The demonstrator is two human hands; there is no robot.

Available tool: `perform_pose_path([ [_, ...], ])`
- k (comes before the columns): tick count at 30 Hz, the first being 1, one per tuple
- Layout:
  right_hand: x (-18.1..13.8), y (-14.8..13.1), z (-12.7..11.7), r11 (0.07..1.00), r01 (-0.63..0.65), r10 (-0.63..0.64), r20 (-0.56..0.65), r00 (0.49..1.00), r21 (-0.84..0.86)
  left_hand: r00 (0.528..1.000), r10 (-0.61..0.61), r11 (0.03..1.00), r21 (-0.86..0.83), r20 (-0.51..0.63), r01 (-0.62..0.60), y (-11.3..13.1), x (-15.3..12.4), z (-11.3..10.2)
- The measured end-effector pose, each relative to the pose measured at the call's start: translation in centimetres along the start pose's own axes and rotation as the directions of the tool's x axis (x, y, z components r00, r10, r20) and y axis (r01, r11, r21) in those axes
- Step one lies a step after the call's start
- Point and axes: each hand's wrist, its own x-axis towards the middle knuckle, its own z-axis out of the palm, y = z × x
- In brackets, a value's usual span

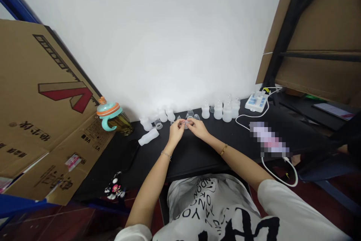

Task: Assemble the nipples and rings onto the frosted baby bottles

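Observation:
My left hand (176, 131) and my right hand (198, 128) meet over the black table. Their fingertips pinch a small translucent bottle part (186, 122) between them; it is too small to tell whether it is a ring or a teat. Just behind the fingers stand clear dome-shaped caps (196, 117). A white baby bottle (149, 136) without a top lies on its side left of my left hand. Several white bottle bodies (163, 115) stand by the wall on the left. To the right, several baby bottles (227, 110) with teats and clear caps stand grouped.
A teal-lidded jug (113, 117) with dark liquid stands at the left beside a large cardboard box (34, 113). A power strip (256, 102) and a blurred-out phone (269, 137) with a white cable (252, 116) are on the right. A character keychain (115, 188) hangs at the front left.

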Motion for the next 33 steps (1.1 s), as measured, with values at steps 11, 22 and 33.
perform_pose_path([
  [11, -0.04, -0.13, -0.02, 1.000, 0.014, -0.014, 0.001, 1.000, 0.000, 0.999, 0.047, 0.996, 0.079, -0.002, -0.047, -0.21, 0.04, -0.08],
  [22, -0.15, -0.42, -0.22, 1.000, 0.015, -0.015, 0.022, 1.000, -0.008, 0.999, 0.043, 0.994, 0.097, -0.004, -0.042, -0.08, 0.07, -0.01],
  [33, -0.22, -0.41, -0.12, 1.000, -0.009, 0.009, 0.001, 1.000, 0.007, 1.000, 0.009, 1.000, 0.005, -0.024, -0.009, 0.09, -0.09, 0.14],
])
